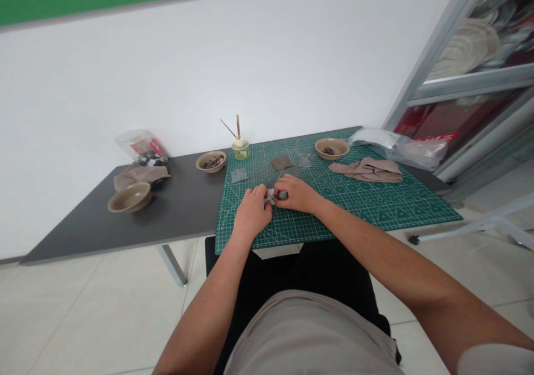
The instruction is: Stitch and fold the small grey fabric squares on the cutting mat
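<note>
Center of frame, over the green cutting mat (354, 213): left hand (252, 213) and right hand (298, 193), fingers together, clamped on a small grey wrapped lump (271, 197).

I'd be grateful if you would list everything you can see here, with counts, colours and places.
Printed cutting mat: one, green, right part of the table.
Flat tabletop: one, dark grey, left of the mat.
Round bowls: three, tan; empty-looking at front left, with dark pieces beside the mat and on the mat.
Glass diffuser bottle: one, clear, two sticks, behind the mat.
Plastic jar: one, clear, far left.
Soft cloths: two, beige, by the jar and on the mat.
Plastic bag: one, clear, far right.
Flat squares: three, two grey, one brown, on the mat.
Small folded piece: one, grey, between the hands.
Left hand: one, pinching the piece.
Right hand: one, pinching the piece.
</note>
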Motion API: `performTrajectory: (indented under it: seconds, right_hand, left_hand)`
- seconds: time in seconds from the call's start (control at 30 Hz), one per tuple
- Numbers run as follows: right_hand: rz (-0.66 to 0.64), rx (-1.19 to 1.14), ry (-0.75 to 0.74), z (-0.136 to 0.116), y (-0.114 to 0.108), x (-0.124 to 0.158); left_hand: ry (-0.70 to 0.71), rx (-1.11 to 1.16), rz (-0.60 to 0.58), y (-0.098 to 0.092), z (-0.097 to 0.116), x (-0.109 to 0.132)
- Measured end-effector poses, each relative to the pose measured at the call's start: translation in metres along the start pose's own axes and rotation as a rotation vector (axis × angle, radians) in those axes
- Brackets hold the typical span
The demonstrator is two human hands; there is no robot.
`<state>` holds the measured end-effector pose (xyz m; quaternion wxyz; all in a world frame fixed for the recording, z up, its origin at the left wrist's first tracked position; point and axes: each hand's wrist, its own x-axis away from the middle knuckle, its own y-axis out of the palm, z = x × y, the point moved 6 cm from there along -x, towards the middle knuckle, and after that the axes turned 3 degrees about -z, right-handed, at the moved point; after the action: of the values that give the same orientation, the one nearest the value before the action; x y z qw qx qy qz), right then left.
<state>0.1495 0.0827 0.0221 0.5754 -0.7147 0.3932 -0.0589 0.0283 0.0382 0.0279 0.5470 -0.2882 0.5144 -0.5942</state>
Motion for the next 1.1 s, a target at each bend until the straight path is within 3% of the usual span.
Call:
performTrajectory:
  seconds: [0.23, 0.43, 0.63, 0.83, 1.0, 1.1]
  right_hand:
    - [0.064, 0.034, 0.104, 0.0070, -0.0028, 0.0012]
    - [0.010, -0.030, -0.003, -0.0011, -0.0026, 0.0012]
    - [0.062, 0.023, 0.095, 0.0042, -0.0058, 0.0022]
    - [-0.006, -0.053, -0.013, -0.0029, -0.0036, 0.0015]
    - [0.063, 0.013, 0.098, 0.0052, -0.0064, 0.0019]
    - [0.037, 0.002, 0.041, 0.0019, -0.0051, 0.0019]
  left_hand:
    - [0.023, 0.000, 0.004, 0.0020, -0.0001, -0.0005]
    - [0.074, -0.051, -0.001, 0.0048, 0.0013, -0.0009]
    - [0.061, -0.064, -0.010, 0.0057, 0.0002, -0.0008]
    - [0.057, -0.063, -0.018, 0.0049, 0.0008, -0.0008]
    - [0.044, -0.061, -0.018, 0.0041, 0.0005, -0.0004]
    - [0.047, -0.073, -0.019, 0.0050, 0.0004, -0.0003]
